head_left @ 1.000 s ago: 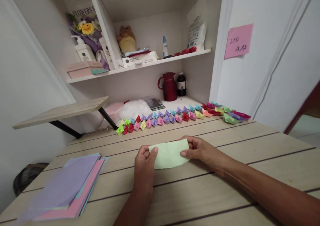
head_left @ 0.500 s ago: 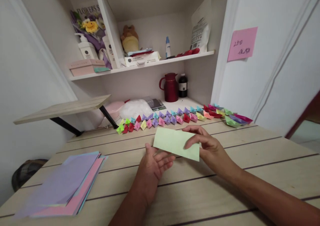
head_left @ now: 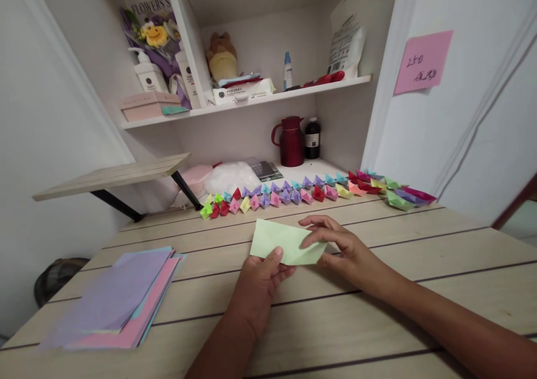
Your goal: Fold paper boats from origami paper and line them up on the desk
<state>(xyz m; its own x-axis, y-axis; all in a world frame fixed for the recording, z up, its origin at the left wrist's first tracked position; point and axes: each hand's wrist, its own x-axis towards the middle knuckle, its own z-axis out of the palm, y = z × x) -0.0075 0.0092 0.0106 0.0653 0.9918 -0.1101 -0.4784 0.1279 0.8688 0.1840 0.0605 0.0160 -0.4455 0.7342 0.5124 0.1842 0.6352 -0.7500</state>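
Note:
A light green sheet of paper point(head_left: 279, 239), folded into a long rectangle, is held above the wooden table between both hands. My left hand point(head_left: 262, 278) grips its lower left edge, thumb on the front face and fingers behind. At the right end, my right hand point(head_left: 339, 250) holds it with fingers curled over the upper face and the thumb below the corner. Part of the paper's right end is hidden by these fingers.
Two rows of small folded paper boats point(head_left: 285, 196) line the table's back. A stack of coloured paper point(head_left: 121, 295) lies on the left, below a small raised shelf point(head_left: 113, 176). Behind the boats stand a red jug point(head_left: 291, 142) and a dark bottle point(head_left: 312, 138).
My left thumb has come down onto the paper, and that hand now grips it. The paper has shifted slightly left and levelled a little. The camera view has also shifted.

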